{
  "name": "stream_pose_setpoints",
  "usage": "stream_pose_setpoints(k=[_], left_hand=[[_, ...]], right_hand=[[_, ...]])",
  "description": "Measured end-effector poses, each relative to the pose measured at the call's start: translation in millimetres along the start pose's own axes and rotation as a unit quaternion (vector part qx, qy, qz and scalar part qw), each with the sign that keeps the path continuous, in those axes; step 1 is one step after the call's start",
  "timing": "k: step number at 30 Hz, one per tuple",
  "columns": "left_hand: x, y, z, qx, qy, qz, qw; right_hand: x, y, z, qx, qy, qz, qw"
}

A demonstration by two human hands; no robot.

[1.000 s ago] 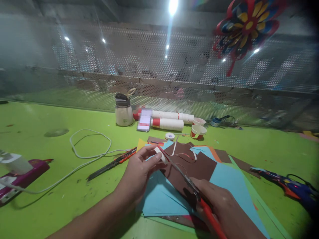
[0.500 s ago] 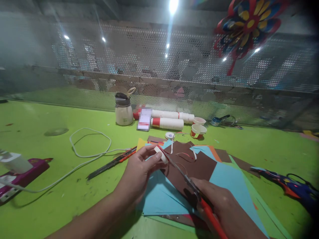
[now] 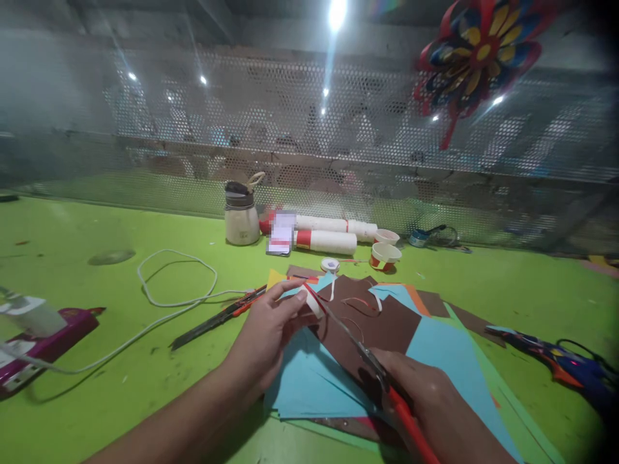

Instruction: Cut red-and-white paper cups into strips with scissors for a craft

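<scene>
Between its thumb and fingers, my left hand (image 3: 278,319) pinches a small curved white piece (image 3: 311,305) with a red strip along its edge. Red-handled scissors (image 3: 403,412) are gripped in my right hand (image 3: 428,393). Their blades point up and left, with the tips right at the edge of the white piece. Whether the blades touch it, I cannot tell. Below both hands lie brown paper (image 3: 382,328) and light blue paper (image 3: 314,380) in an overlapping pile. Thin curled strips (image 3: 362,303) rest on the brown sheet.
To the left are a black-and-orange cutter (image 3: 217,320), a white cable (image 3: 178,304) and a purple power strip (image 3: 72,328). A blue glue gun (image 3: 556,361) lies right. Behind stand a jar (image 3: 242,219), a phone (image 3: 280,235), white rolls (image 3: 333,241) and paper cups (image 3: 385,256).
The white piece has turned a little in my left fingers, so more of its red strip shows. The scissors have barely moved.
</scene>
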State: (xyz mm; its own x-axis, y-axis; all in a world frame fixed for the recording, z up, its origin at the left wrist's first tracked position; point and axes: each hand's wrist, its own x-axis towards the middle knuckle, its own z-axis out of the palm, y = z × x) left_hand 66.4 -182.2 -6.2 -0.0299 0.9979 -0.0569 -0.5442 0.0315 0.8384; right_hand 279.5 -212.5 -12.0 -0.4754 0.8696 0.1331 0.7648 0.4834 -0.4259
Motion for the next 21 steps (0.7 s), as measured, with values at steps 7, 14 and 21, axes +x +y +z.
stream_pose_setpoints(k=[7,14,21], left_hand=[[2.9,-1.2,-0.8,-0.005,-0.004,-0.005,1.000],[2.2,-3.8,0.3,0.033,-0.008,0.018,0.999],[-1.2,-1.0,4.0,0.059,0.013,0.016,0.998]], right_hand=[[2.0,8.6,1.2,0.003,-0.003,-0.003,1.000],[3.1,9.7,-0.4,0.024,-0.041,0.009,0.999],[2.7,6.2,-1.2,-0.012,-0.015,0.006,1.000]])
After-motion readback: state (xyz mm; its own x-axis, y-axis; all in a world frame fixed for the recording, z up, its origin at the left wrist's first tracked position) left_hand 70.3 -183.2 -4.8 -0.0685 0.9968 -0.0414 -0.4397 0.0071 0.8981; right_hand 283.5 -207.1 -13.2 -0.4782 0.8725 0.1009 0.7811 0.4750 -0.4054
